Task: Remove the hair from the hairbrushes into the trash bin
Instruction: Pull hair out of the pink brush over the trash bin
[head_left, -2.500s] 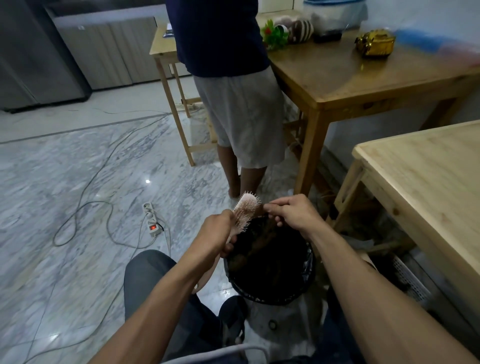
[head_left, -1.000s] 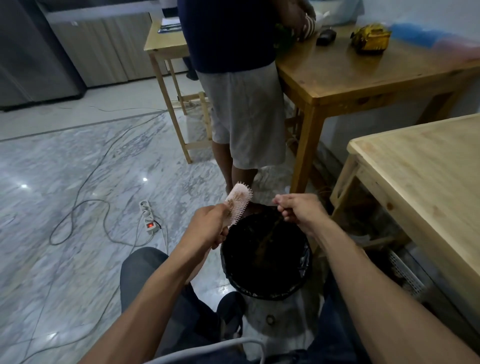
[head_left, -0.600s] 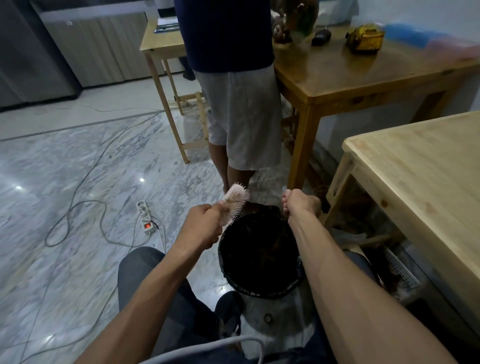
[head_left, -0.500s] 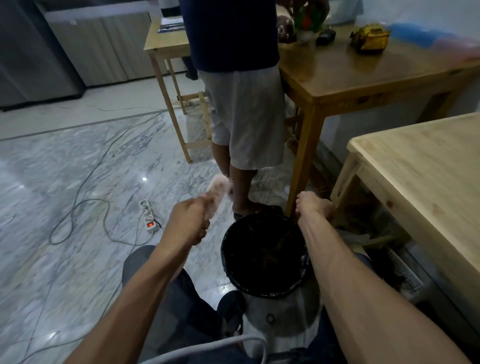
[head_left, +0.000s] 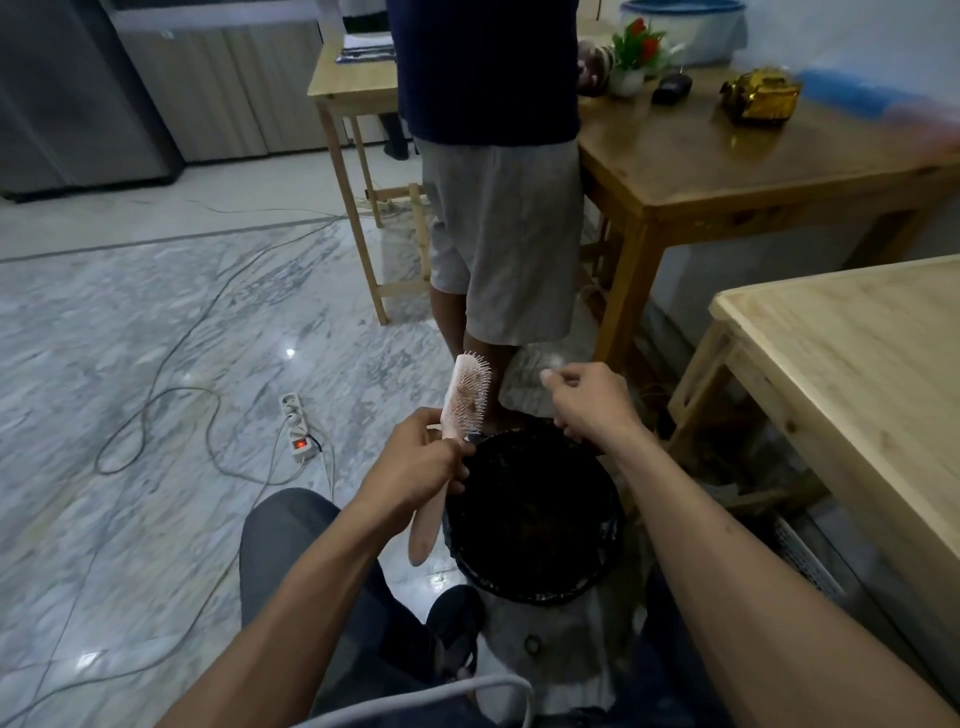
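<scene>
Glossy marble floor, matt pale wooden table, pink plastic hairbrush.

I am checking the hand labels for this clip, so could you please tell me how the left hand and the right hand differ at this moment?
The left hand grips the pink hairbrush at its neck; the right hand is off the brush, fingers curled, and any pinched hair is too fine to see. The left hand sits lower, beside the near left rim of the trash bin; the right hand is higher, over its far rim. Both are bare.
</scene>
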